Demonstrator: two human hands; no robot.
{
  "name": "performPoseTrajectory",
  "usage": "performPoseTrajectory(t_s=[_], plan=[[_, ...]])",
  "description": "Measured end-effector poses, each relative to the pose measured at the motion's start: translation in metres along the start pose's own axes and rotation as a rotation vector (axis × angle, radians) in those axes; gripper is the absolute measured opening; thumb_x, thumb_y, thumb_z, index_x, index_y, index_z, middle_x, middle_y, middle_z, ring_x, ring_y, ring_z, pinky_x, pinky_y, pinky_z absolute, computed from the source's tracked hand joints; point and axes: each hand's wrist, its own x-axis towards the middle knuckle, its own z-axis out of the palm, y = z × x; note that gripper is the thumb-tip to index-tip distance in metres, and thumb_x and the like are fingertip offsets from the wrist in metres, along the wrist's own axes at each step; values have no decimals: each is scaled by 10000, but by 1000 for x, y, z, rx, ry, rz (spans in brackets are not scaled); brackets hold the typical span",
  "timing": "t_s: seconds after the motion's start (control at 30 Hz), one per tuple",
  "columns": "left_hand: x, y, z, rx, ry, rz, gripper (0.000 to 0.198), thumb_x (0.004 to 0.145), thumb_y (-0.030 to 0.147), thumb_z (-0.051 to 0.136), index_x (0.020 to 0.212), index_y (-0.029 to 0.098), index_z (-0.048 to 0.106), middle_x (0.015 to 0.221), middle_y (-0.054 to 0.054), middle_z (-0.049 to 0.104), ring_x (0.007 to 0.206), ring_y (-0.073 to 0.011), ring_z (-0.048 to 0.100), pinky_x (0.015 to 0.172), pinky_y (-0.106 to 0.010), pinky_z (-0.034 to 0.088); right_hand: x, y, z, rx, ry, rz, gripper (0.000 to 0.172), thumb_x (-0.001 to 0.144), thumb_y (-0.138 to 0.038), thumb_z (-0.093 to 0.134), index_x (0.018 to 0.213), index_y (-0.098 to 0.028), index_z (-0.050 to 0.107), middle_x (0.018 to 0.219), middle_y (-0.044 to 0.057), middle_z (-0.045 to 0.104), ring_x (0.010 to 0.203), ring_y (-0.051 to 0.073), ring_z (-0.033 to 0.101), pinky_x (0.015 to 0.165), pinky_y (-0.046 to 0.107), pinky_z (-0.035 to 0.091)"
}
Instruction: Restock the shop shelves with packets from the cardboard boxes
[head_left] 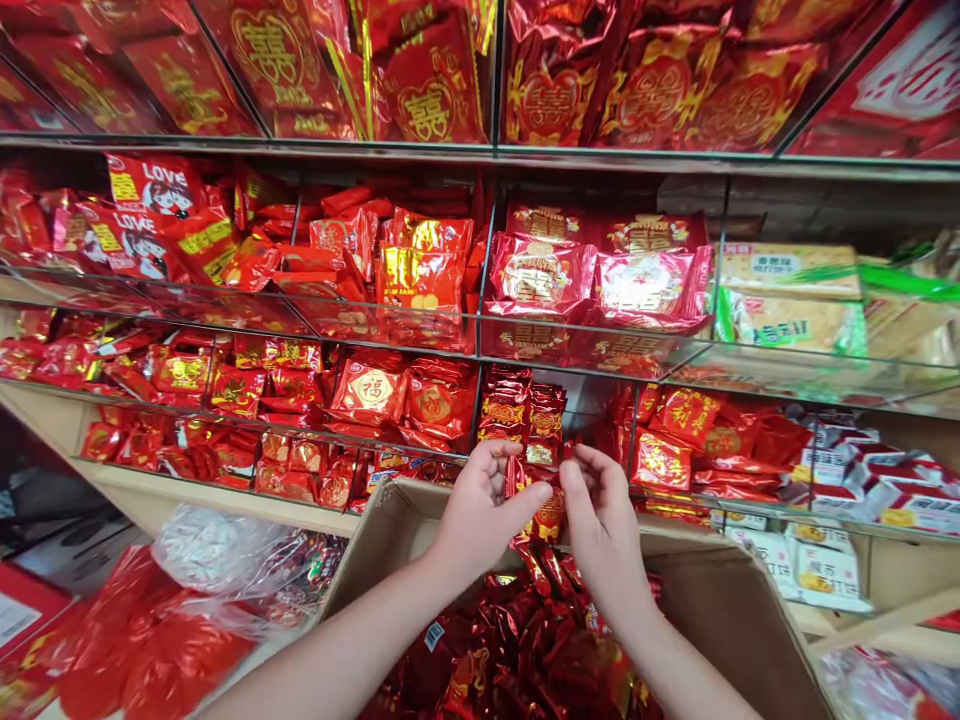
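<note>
My left hand (pixel 487 505) is closed, its thumb and curled fingers around shiny red snack packets (pixel 549 515) with gold print. On the other side, my right hand (pixel 606 525) has its fingers bent in, with thumb and fingertips at the packets' right edge; its grip is partly hidden. Both hands are above the front of an open cardboard box (pixel 720 590), which holds many similar red packets (pixel 517 650). Just behind the fingers, a clear-walled shelf compartment contains upright red and gold packets (pixel 504 405).
Tiered shelves with clear dividers (pixel 600 335) hold red-wrapped snacks. Green-and-clear cracker packs (pixel 791 300) sit to the right, white packets (pixel 825 565) below them. Red plastic bags (pixel 150 640) and a clear bag (pixel 217 550) lie at lower left. A wooden shelf edge (pixel 225 505) runs behind the box.
</note>
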Motion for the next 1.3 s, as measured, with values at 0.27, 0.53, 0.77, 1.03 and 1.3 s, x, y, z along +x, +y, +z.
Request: performPoseTrajectory(t_s=[0.27, 0.53, 0.77, 1.03, 1.3], plan=[[-10, -7, 15, 10, 68, 33, 213, 765, 335, 523, 888, 191, 426, 797, 1, 540, 720, -101, 521, 668, -229, 434, 4, -5, -4, 66, 9, 103, 343, 802, -514, 381, 698, -190, 423, 606, -39, 405, 572, 106, 383, 536, 224, 322], [-11, -9, 8, 485, 151, 115, 262, 864, 399, 290, 760, 192, 411, 637, 33, 470, 601, -108, 438, 588, -232, 358, 2, 7, -8, -90, 30, -62, 361, 845, -454, 334, 599, -190, 324, 553, -55, 313, 515, 84, 306, 505, 211, 265], [-9, -11, 9, 470, 200, 133, 310, 864, 420, 277, 669, 199, 371, 596, 45, 402, 562, -104, 385, 546, -225, 329, 6, 5, -13, -360, 75, -266, 320, 870, -370, 308, 603, -196, 319, 489, -61, 326, 446, 78, 300, 470, 217, 231], [-5, -8, 8, 372, 174, 168, 290, 865, 394, 310, 668, 192, 377, 616, 37, 399, 579, -100, 382, 557, -215, 336, 4, 4, -10, -213, 164, -212, 321, 866, -369, 317, 594, -200, 306, 498, -61, 311, 453, 77, 297, 457, 205, 261], [1, -4, 3, 375, 128, 176, 286, 862, 388, 308, 662, 194, 374, 606, 43, 388, 566, -96, 370, 542, -208, 331, -2, -6, -20, 163, -277, -11, 277, 785, -456, 446, 866, -194, 485, 695, -11, 506, 626, 108, 471, 550, 216, 394]])
